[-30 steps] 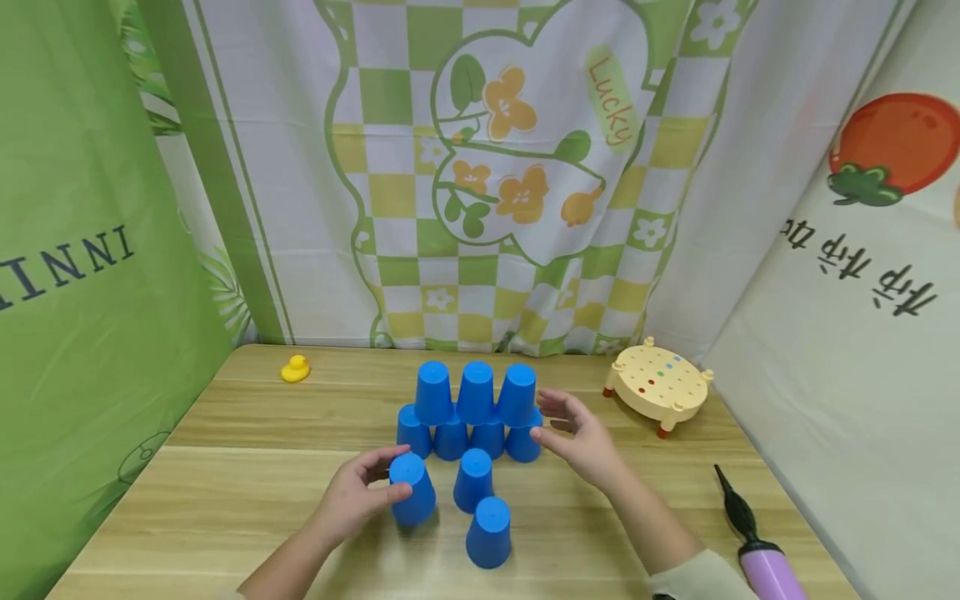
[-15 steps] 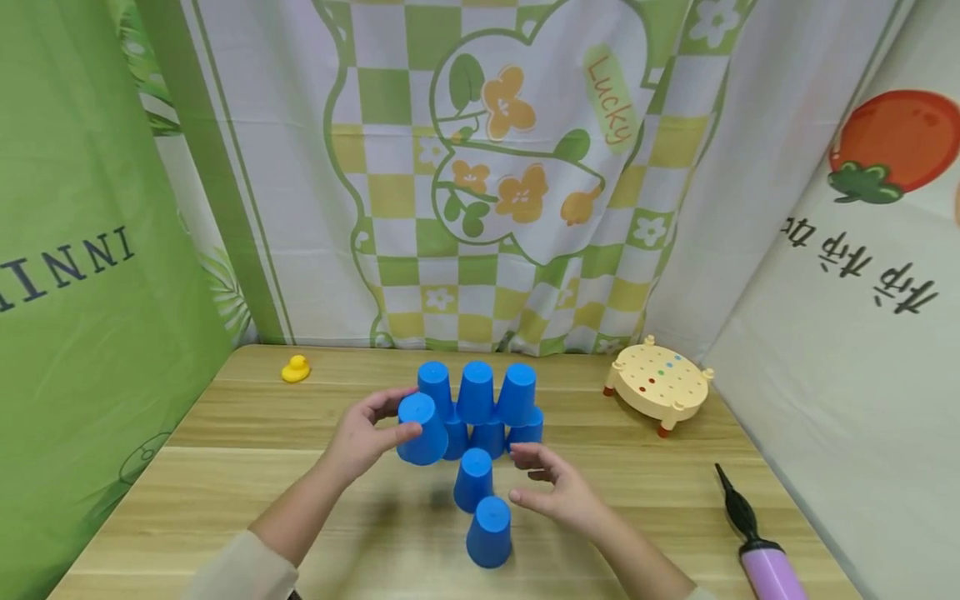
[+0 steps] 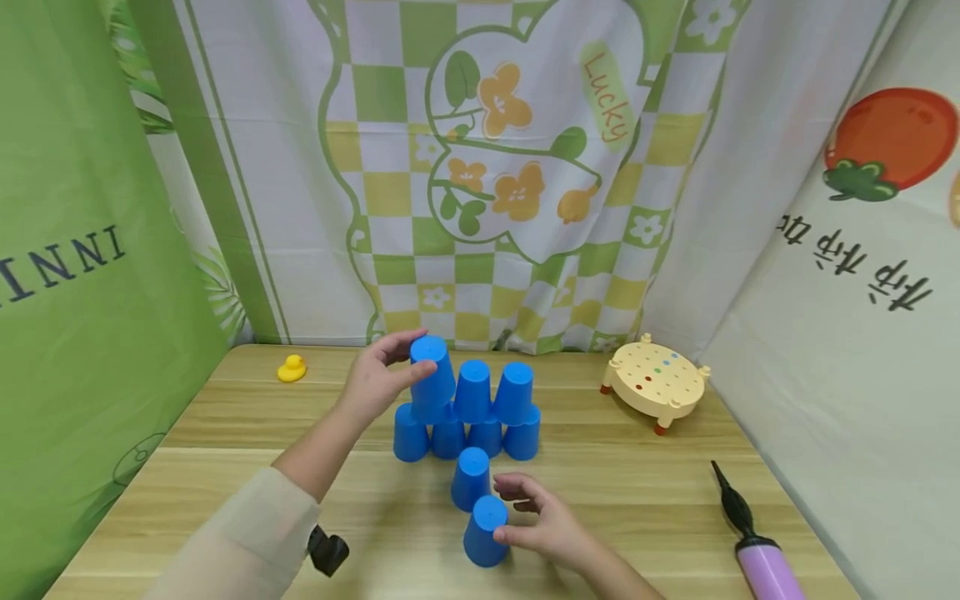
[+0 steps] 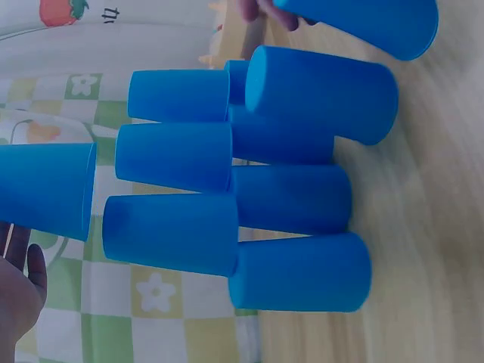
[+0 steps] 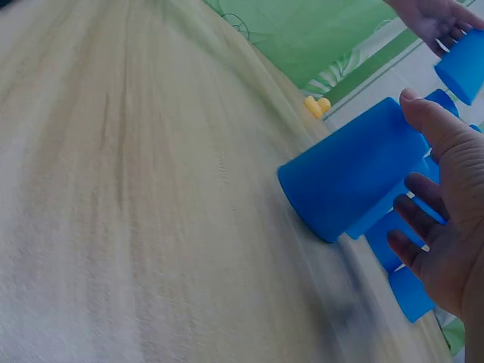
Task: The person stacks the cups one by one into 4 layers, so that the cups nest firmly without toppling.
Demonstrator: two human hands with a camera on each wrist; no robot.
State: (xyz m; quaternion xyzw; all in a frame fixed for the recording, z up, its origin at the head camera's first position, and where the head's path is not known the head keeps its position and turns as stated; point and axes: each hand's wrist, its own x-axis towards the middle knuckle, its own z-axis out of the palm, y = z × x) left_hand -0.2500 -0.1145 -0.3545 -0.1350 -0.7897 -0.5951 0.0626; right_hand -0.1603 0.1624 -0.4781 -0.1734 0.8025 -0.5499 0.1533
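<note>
1. Head: the left hand (image 3: 375,383) grips a raised cup (image 3: 433,375) over the left end of the upper row (image 3: 473,392); the right hand (image 3: 546,525), fingers loosely spread, is at the front cup (image 3: 483,542). The table (image 3: 225,475) stretches wide leftward; the pump (image 3: 765,562) lies near its right edge.
2. Left wrist: a gap parts raised cup and upper row.
3. Right wrist: the thumb overlaps the front cup; contact is unclear.

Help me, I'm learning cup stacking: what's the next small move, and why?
Probably lower the held blue cup across the left upper cup and middle upper cup: the left hand holds it above their row, with a gap beneath it in the left wrist view.
</note>
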